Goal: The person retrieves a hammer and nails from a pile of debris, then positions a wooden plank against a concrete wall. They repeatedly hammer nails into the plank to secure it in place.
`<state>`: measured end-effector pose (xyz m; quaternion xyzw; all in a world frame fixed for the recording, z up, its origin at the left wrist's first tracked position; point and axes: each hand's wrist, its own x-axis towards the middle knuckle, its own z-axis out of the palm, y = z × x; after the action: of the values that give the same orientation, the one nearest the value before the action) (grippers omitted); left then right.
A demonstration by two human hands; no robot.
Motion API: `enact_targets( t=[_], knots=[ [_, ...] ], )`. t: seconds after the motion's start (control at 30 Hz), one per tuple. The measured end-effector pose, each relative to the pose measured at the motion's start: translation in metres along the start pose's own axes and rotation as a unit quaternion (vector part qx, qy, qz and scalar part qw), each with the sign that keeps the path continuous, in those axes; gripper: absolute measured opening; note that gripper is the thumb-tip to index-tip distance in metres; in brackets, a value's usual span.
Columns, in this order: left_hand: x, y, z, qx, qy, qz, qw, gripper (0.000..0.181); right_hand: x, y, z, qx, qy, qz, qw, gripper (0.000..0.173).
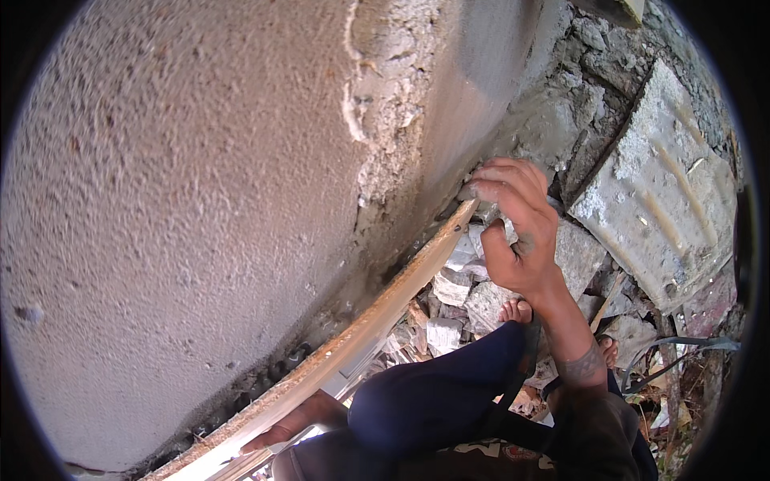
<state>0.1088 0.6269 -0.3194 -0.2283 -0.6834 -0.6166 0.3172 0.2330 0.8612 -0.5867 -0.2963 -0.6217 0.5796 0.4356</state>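
A long wooden board stands on edge beside a rough plastered wall, with a narrow gap between them. Wet mortar and dark lumps lie in that gap. At the board's far end, my right hand bends its fingers down, the fingertips smeared grey and touching the end or the mortar there. Its thumb is apart from the fingers, and nothing shows between them. Lower left, my left hand rests against the board's outer face. My knee and sleeve hide part of that arm, and its grip is unclear.
Broken stones fill the ground beside the board, around my bare foot. A mortar-crusted ribbed sheet lies at right. A dark strap or hose loops over debris below it. A crumbling vertical strip runs down the wall.
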Motion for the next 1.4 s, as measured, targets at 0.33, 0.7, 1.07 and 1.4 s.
enact_targets(
  t=[0.33,0.7,1.07,1.4],
  knots=[
    [-0.003,-0.003,0.005,-0.011,-0.016,0.006,1.0,0.087,0.012,-0.017,-0.023,-0.052,-0.051,-0.005,0.997,0.042],
    [-0.013,-0.013,0.008,-0.005,-0.029,-0.007,1.0,0.086,0.029,-0.116,0.0,0.133,-0.021,-0.092,0.987,0.049],
    [-0.015,-0.017,-0.011,-0.072,-0.124,0.004,0.99,0.072,0.027,-0.132,0.007,0.109,-0.015,-0.133,0.985,0.053],
    [-0.019,-0.025,-0.011,0.027,-0.118,0.006,0.993,0.074,0.036,-0.133,0.0,0.102,-0.044,-0.125,0.986,0.05]
  ],
)
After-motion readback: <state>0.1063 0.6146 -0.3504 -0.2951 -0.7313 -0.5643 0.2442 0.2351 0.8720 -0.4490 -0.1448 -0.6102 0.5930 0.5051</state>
